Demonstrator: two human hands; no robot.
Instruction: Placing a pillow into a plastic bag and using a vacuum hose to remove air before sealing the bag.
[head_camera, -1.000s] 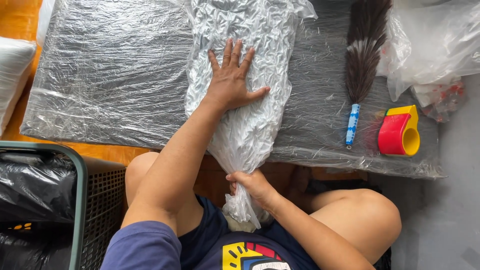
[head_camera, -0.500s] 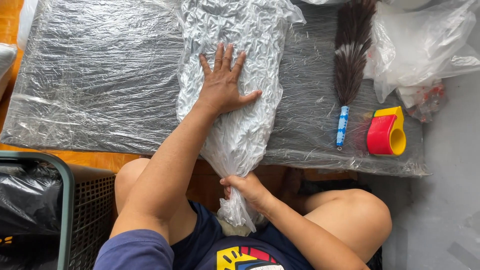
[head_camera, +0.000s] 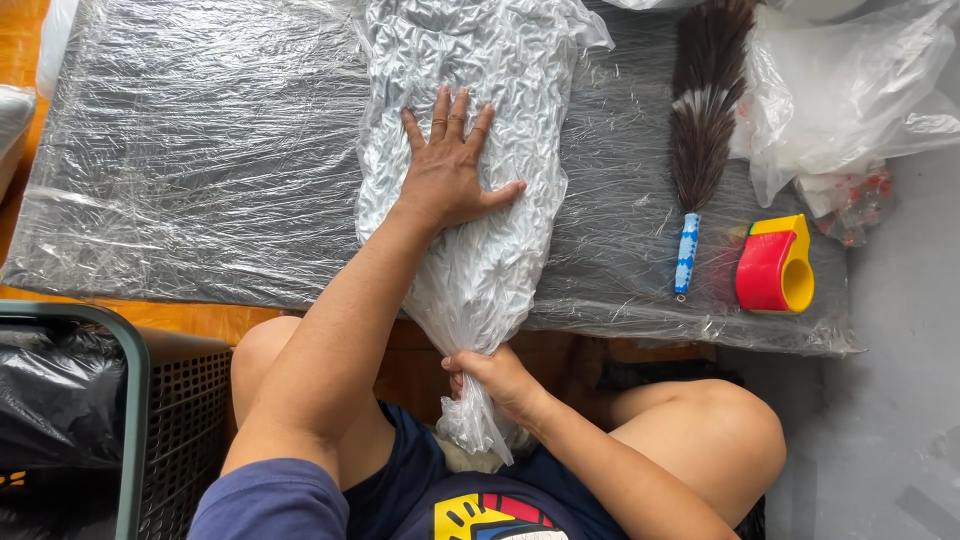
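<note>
Left hand (head_camera: 450, 170) pressed flat, fingers spread, on crinkled plastic bag (head_camera: 470, 120) at frame centre — neck gripped by right hand (head_camera: 497, 377), fingers closed.

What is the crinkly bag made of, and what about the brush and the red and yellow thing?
The bag looks like thin clear plastic: shiny, crumpled, see-through. The brush seems to be dark feathers, soft and wispy, on a blue and white patterned handle. The red and yellow thing looks like hard glossy plastic.

the crinkled clear plastic bag (head_camera: 470, 200) looks glossy; shiny wrinkled plastic film (head_camera: 200, 170) covers the dark worktop; feather duster (head_camera: 705, 110) soft, tape dispenser (head_camera: 775, 265) smooth plastic.
</note>
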